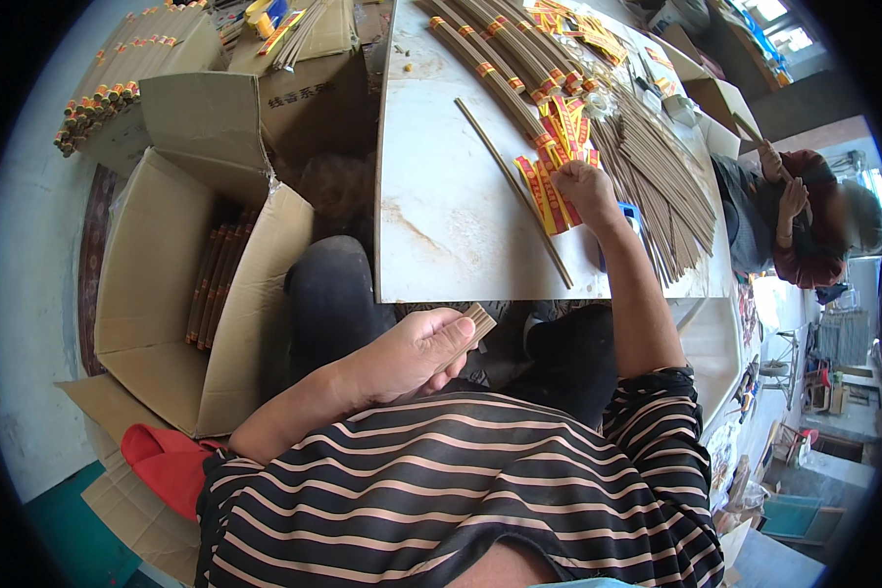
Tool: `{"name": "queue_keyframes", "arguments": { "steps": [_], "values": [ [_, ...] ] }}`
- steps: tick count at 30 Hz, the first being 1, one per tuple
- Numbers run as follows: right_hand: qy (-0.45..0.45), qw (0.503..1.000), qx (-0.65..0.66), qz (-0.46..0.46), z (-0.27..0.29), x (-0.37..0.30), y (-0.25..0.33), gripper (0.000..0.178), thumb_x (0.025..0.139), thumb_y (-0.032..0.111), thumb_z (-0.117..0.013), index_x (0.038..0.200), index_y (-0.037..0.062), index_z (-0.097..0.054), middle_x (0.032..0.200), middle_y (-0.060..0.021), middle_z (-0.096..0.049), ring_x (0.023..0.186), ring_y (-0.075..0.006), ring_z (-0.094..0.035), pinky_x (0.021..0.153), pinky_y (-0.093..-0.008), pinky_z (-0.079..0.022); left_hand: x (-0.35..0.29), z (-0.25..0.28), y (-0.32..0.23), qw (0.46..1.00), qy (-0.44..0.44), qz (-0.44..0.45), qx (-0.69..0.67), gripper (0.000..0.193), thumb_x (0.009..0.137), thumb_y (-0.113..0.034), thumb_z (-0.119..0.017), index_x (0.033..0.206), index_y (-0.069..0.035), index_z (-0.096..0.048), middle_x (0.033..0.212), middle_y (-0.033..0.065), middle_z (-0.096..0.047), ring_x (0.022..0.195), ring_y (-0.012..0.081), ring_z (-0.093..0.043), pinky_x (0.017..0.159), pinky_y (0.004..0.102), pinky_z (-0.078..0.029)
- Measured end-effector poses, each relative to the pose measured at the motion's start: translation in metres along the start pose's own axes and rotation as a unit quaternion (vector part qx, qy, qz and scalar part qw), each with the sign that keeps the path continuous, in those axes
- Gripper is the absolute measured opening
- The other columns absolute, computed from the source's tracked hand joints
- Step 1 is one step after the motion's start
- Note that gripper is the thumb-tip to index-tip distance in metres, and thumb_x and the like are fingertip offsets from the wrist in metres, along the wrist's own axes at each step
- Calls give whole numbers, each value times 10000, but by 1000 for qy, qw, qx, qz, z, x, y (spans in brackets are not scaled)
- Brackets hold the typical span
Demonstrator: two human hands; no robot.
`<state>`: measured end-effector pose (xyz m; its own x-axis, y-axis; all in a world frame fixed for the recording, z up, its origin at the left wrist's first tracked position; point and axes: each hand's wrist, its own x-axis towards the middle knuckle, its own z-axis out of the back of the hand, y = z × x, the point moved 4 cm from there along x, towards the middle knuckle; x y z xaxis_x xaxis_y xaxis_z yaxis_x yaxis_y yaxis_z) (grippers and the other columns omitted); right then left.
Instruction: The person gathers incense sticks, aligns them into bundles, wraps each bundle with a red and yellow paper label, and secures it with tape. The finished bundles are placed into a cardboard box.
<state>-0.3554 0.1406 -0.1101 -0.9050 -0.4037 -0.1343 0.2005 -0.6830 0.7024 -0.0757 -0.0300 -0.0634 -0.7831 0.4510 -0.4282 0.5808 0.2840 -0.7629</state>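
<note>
My left hand (423,355) is wrapped round a small bundle of brown incense sticks (479,323), held over my lap with its ends pointing up to the right. On the white table, my right hand (586,191) is closed with its fingertips on the pile of red-and-yellow paper labels (563,127). Whether a single label is pinched is hidden by the fingers. Just left of the labels lies one long brown stick (513,191). Many loose incense sticks (657,181) are spread to the right of that hand, and a blue object (632,214) shows partly behind the wrist.
Finished bundles with label bands (500,78) lie at the table's (426,235) far side. An open cardboard box (152,284) at left holds more bundles (220,284); others are stacked (127,59) beyond it. At right, another person (804,206) handles sticks.
</note>
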Motion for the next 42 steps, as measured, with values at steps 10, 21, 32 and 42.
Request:
{"name": "queue_keyframes", "arguments": {
  "steps": [10, 21, 32, 42],
  "values": [
    [-51, 996, -17, 66, 9, -5, 2, 142, 786, 125, -630, 865, 6, -634, 698, -63, -628, 613, -114, -557, 605, -251, -458, 1, -2, 0, 1000, -4, 6, -8, 428, 954, -415, -366, 981, 1, -466, 644, -3, -428, 534, 53, -370, 487, 158, -327],
    [-12, 979, -202, -18, 2, -21, 22, 343, 752, 330, -688, 891, 24, -619, 807, -154, -632, 725, -249, -608, 675, -342, -466, 3, 0, 2, 1000, -2, 2, 1, 422, 957, -406, -365, 977, 3, -465, 644, -6, -429, 531, 49, -376, 483, 159, -329],
    [-95, 980, -161, 69, 5, -16, 7, 192, 803, 207, -581, 799, 23, -635, 693, -210, -590, 631, -342, -597, 607, -382, -470, 3, 0, 0, 1000, -3, 5, -10, 345, 964, -348, -385, 937, -15, -471, 658, -5, -452, 534, 46, -397, 483, 171, -373],
    [-149, 973, -168, 45, 18, -17, 12, 234, 752, 257, -658, 754, 25, -620, 705, -181, -610, 647, -324, -594, 609, -382, -460, 3, 0, -2, 1000, 0, -3, -1, 353, 963, -356, -384, 947, -15, -471, 658, -5, -453, 535, 45, -396, 483, 172, -374]
  ]
}}
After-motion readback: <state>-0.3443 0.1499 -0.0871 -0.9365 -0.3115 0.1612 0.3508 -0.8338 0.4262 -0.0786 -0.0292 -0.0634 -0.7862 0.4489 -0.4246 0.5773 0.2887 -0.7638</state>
